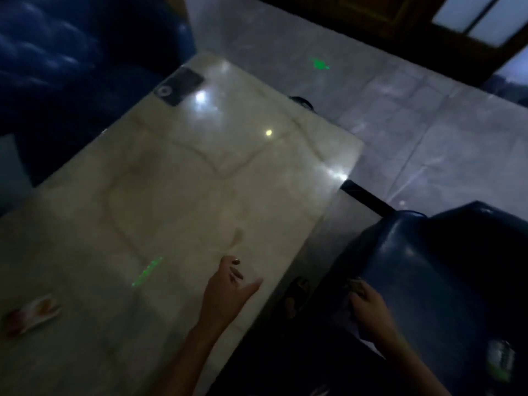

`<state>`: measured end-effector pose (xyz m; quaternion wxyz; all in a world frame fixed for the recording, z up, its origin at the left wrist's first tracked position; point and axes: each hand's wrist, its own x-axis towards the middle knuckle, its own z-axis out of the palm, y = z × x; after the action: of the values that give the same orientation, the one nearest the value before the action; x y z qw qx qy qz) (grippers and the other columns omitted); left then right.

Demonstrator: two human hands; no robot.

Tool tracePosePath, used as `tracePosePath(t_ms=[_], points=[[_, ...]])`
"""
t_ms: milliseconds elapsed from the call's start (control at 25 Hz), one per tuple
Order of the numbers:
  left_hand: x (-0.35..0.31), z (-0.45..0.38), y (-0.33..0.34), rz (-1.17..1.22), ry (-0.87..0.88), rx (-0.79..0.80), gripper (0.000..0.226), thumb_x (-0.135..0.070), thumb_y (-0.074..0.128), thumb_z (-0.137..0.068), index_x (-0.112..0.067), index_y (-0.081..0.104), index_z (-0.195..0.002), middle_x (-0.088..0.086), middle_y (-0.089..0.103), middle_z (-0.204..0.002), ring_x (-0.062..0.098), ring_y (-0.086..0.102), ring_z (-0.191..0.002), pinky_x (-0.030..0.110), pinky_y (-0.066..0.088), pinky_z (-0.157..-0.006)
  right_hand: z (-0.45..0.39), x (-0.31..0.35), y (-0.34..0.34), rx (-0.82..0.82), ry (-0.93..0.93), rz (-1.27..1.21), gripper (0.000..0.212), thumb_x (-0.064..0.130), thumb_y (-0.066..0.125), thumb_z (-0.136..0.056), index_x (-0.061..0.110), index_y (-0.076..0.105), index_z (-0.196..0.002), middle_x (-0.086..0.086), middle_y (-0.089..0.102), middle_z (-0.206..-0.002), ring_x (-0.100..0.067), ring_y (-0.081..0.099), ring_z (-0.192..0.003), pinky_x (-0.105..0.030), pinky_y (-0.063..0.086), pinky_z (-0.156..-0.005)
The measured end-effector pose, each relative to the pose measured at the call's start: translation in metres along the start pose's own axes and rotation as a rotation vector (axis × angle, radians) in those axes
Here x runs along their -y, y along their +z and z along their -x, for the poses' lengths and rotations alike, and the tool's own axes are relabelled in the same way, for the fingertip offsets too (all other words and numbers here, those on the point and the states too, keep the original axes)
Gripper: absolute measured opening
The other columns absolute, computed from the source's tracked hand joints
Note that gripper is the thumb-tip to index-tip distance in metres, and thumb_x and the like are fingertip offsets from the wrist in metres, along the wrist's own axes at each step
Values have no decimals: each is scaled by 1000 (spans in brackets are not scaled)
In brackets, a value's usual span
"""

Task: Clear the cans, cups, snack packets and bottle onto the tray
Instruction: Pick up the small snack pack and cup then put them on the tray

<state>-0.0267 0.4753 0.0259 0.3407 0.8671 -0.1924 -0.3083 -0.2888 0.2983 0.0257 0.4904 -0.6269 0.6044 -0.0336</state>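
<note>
Head view is showing a dim, blurred scene. A snack packet (31,312), pale w/ reddish-orange print, is lying flat at lower left of frame on the marble table (177,178), well apart from both hands. A can (500,360) w/ green markings is showing at lower right, by the blue armchair (445,270); can't tell whether it's sitting on the seat or beside it.

Left hand (228,287) is hovering over the table's near-right part, lower centre of frame; fingers loosely spread, thumb pointing right, holding nothing. Right hand (368,304) is reaching at lower right, against the front of the armchair; fingers are looking curled but it's too dark & blurred to tell if they're gripping anything.

A dark flat device (178,85), phone-like w/ a round ring on it, is lying at the table's far corner, upper left-centre. Green light dots (147,271) are falling on the tabletop left of the left hand; another green spot (318,64) is glowing on the tiled floor (414,115), upper centre. A dark blue sofa (71,52) is filling the upper left. A foot in a sandal (295,292) is showing between the hands, below the table edge.
</note>
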Motion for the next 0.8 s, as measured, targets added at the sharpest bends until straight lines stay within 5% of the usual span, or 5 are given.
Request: tracePosePath(t_ms=[160, 360, 480, 800], points=[[-92, -31, 77, -30, 40, 107, 57, -66, 75, -49, -48, 44, -93, -10, 63, -69, -6, 60, -65, 19, 49, -58, -49, -33, -67, 24, 59, 61, 26, -5, 51, -85, 14, 69, -83, -4, 73, -80, -15, 64, -71, -9, 43, -60], [-171, -71, 138, -146, 95, 246, 58, -55, 82, -52, -35, 50, -96, -6, 65, -68, -3, 62, -62, 26, 53, -62, -106, -24, -132, -78, 124, -96, 26, 1, 50, -87, 20, 65, -78, 6, 67, -67, 0, 61, -56, -11, 44, -51], [-178, -101, 137, -218, 52, 217, 56, -46, 88, -56, -34, 51, -97, -2, 66, -71, 0, 63, -62, 20, 47, -57, -154, 5, -159, -111, 108, -205, 28, 2, 48, -87, 21, 65, -77, 6, 67, -62, -1, 59, -50, -15, 45, -46], [-209, -212, 148, -142, -150, 89, 56, -29, 92, -58, -21, 54, -98, 3, 67, -76, 24, 69, -75, 38, 51, -75, -294, 99, -226, -129, 22, -79, 21, 10, 53, -86, 21, 66, -74, -1, 68, -64, -7, 64, -55, -20, 50, -53]])
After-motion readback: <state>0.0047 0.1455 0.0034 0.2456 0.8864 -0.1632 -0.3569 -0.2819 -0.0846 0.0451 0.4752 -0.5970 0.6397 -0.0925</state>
